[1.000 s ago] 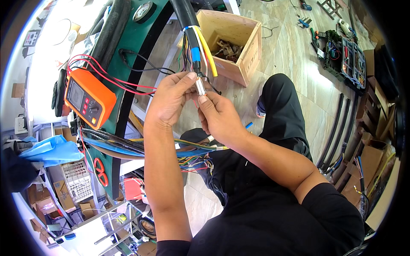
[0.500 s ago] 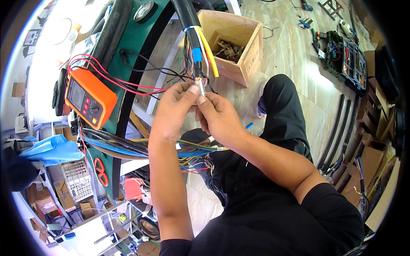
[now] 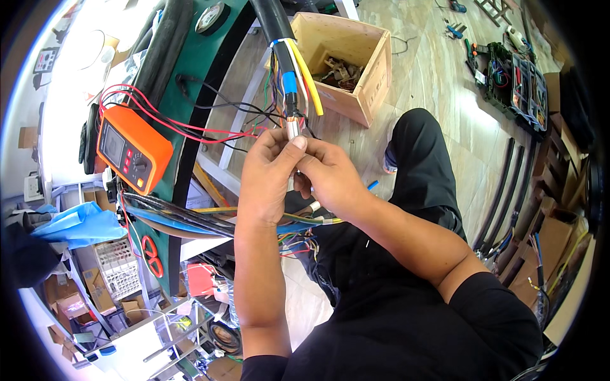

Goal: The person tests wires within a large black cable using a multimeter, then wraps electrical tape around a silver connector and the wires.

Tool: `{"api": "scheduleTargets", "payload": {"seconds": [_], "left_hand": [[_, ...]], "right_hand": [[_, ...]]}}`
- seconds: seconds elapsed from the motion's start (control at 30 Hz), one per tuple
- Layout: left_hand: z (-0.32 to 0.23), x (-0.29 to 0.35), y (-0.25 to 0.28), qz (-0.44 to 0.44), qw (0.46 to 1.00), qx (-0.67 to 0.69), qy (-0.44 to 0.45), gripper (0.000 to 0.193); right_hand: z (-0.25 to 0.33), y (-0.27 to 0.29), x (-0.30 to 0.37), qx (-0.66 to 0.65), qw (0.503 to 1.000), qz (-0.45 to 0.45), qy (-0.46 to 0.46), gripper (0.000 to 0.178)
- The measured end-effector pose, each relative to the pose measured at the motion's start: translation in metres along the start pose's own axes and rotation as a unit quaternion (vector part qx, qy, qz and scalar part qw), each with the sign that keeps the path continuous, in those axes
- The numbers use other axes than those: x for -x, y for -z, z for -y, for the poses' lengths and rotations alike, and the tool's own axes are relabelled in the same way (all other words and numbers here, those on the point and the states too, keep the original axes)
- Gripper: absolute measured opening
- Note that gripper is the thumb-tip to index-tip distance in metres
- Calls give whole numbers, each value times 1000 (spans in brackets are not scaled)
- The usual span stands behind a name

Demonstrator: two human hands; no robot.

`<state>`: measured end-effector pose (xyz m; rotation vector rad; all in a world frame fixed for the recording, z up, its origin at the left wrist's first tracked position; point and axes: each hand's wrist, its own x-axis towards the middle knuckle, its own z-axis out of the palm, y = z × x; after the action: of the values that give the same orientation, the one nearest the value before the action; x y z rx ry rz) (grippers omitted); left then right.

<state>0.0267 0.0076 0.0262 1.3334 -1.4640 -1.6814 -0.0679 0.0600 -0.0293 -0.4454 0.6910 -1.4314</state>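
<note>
Just above the middle of the frame, a small silver metal sleeve (image 3: 293,129) sat at the end of a blue-insulated wire (image 3: 289,84) that hung down from a thick black cable (image 3: 270,19). The left hand (image 3: 270,174) pinched the sleeve from the left, its thumb tip pressed right against the metal. The right hand (image 3: 330,178) closed in from the right, fingers curled around the wire just below the sleeve and touching the left hand. Beside the blue wire, a yellow-insulated wire (image 3: 308,76) and a white one fanned out of the same cable end, along with thin green and black strands. Red and black test leads (image 3: 190,127) ran from the wires toward the left of the frame, where an orange handheld multimeter with a dial (image 3: 132,155) lay on a dark green machine frame (image 3: 200,63). Below the hands, a bundle of black and coloured cables (image 3: 190,219) crossed the frame, ending in loose multicoloured strands near the person's lap. At the upper middle, an open plywood box holding metal parts (image 3: 359,60) stood on the wooden floor (image 3: 438,76). At the upper right, an open dark tool case with small compartments (image 3: 515,76) lay on the floor, and several black hoses (image 3: 508,184) lay side by side along the right edge.
</note>
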Motion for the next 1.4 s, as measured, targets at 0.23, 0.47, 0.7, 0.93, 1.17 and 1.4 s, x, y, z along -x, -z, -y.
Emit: {"api": "scheduleTargets", "payload": {"seconds": [0.23,0.47,0.7,0.93,1.17,1.4], "left_hand": [[-2,1,-5,-17,1000,17,3,30],[-7,-15,3,-10,998,57,30,30],[-11,-23,1,-21,998,16,52,32],[-12,-25,-1,-24,999,16,36,32],[-10,-28,2,-5,998,36,43,31],[-6,-28,5,5,998,44,38,30]], "right_hand": [[4,-3,4,-33,999,-19,-4,18],[1,2,4,-21,1000,-17,-4,20],[2,3,5,0,1000,-17,8,21],[3,4,5,4,1000,-17,9,21],[6,2,7,11,999,-28,13,19],[5,7,18,52,997,-52,-14,17]]}}
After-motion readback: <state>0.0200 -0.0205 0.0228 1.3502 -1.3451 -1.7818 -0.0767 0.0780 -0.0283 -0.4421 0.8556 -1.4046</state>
